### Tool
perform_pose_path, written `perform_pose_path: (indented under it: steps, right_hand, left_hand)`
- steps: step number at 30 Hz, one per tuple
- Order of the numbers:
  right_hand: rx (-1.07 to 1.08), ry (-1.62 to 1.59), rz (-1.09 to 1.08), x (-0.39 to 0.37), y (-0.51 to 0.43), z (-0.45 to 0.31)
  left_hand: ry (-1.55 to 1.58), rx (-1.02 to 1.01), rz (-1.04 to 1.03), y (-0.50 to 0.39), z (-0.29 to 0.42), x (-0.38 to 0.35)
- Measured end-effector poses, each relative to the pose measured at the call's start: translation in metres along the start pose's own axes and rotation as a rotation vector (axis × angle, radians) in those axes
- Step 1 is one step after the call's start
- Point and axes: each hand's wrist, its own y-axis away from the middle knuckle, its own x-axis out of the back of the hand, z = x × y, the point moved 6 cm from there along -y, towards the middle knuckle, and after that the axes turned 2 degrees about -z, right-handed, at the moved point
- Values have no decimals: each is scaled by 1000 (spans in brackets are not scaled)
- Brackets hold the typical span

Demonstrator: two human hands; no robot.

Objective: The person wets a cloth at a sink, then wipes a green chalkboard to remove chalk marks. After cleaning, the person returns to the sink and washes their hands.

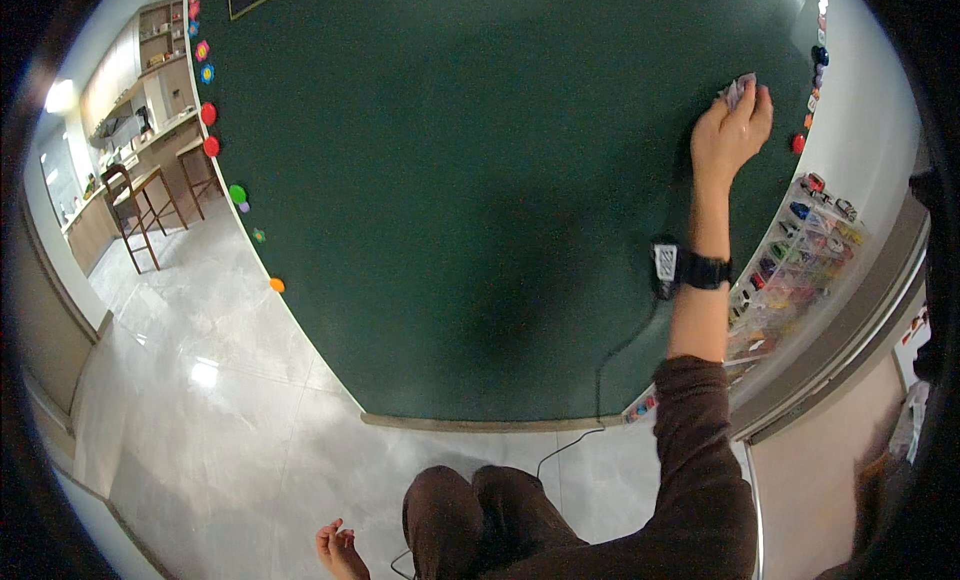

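My right hand is raised to the upper right part of a large dark green chalkboard. It grips a crumpled white tissue or cloth, pressed to the board or very near it; the fingers hide part of it. A black strap on that forearm carries a small device, from which a thin black cable hangs. Low in the picture, my left hand hangs beside my knees, away from the board. Its fingers are loosely bent and apart, with nothing visible in them.
Colourful magnets line the board's left edge, and more sit along its right edge. A clear rack of toy cars stands right of the board. Tall wooden chairs stand at a kitchen counter on the left. Glossy tiles cover the floor.
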Motion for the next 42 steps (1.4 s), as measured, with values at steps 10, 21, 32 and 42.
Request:
perform_pose_path:
  steps: [10,21,32,42]
  right_hand:
    - [641,-688,-455,14,86,-231]
    - [16,-156,126,-34,-68,-90]
    - [1054,-947,-532,50,135,-260]
    - [66,-111,-125,2,0,-19]
  left_hand:
    - [-53,-17,-139,-51,11,-63]
    - [-31,-32,-227,-75,-2,-76]
    - [-57,-55,-304,-73,15,-117]
    - [-33,-53,-240,-81,9,-90]
